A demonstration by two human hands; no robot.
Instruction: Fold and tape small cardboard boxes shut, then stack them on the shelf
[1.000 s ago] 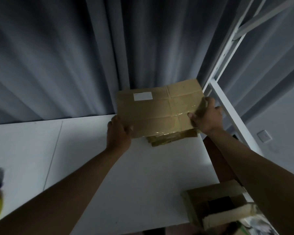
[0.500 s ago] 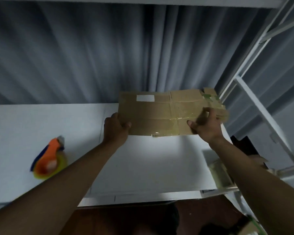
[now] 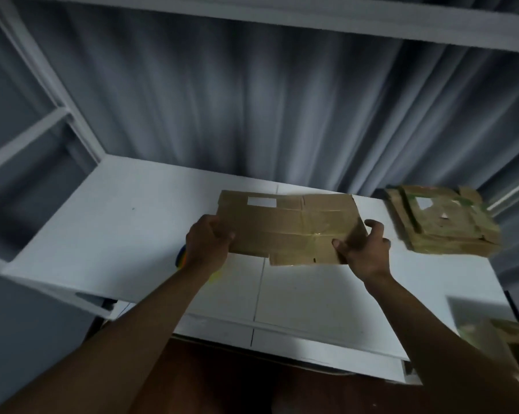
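While both hands hold it up over the white shelf (image 3: 117, 222), the flattened cardboard box (image 3: 288, 225) sits near the middle of the view, its taped face toward the camera and a white label at its upper left; the left hand (image 3: 206, 245) clenches the left edge, thumb on top; the right hand (image 3: 364, 249) grasps the lower right corner, thumb on the face, fingers behind. Well to the right, a stack of flattened boxes (image 3: 443, 222) lies on the same shelf, near the grey curtain (image 3: 252, 109); a white upper shelf board (image 3: 312, 16) crosses the top. Beneath the left wrist, a bright orange-and-yellow object (image 3: 182, 258) is mostly hidden and cannot be identified; at lower right, more cardboard (image 3: 491, 339) is blurred and cut off by the edge.
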